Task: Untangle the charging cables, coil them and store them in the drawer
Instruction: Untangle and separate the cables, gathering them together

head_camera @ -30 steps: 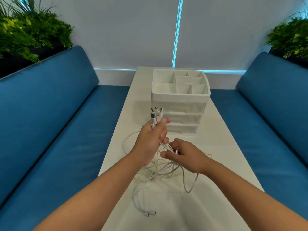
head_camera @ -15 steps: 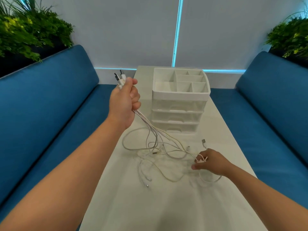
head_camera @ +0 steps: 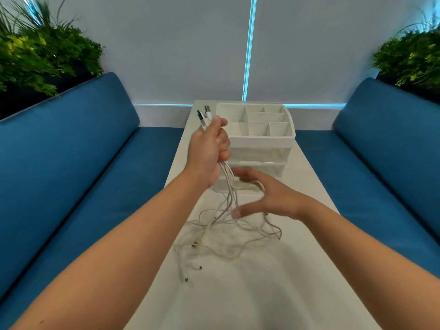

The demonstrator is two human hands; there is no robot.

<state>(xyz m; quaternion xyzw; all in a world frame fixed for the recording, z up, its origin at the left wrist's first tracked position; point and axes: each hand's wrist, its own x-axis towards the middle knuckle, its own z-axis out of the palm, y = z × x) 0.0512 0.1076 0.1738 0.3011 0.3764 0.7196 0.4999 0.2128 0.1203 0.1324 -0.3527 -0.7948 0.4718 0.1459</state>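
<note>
Several white charging cables (head_camera: 229, 201) hang in a bundle from my left hand (head_camera: 209, 148), which grips them near their plug ends, raised above the white table (head_camera: 238, 294). The plugs stick up out of my fist. Lower down, the cables spread into a tangled heap on the table. My right hand (head_camera: 264, 196) is spread wide beside the hanging strands, thumb and fingers on either side of them, holding nothing. A white drawer organizer (head_camera: 259, 139) stands behind my hands; its drawers look closed, partly hidden by my hands.
Blue bench seats (head_camera: 95, 163) run along both sides of the narrow table. Green plants (head_camera: 35, 55) stand behind each backrest. Loose cable ends with plugs lie toward the table's left edge. The organizer's top tray has several open compartments.
My left hand has moved right toward the organizer, still holding the plug ends. My right hand let go of the cable end at the right and moved up to the hanging strands, fingers spread.
</note>
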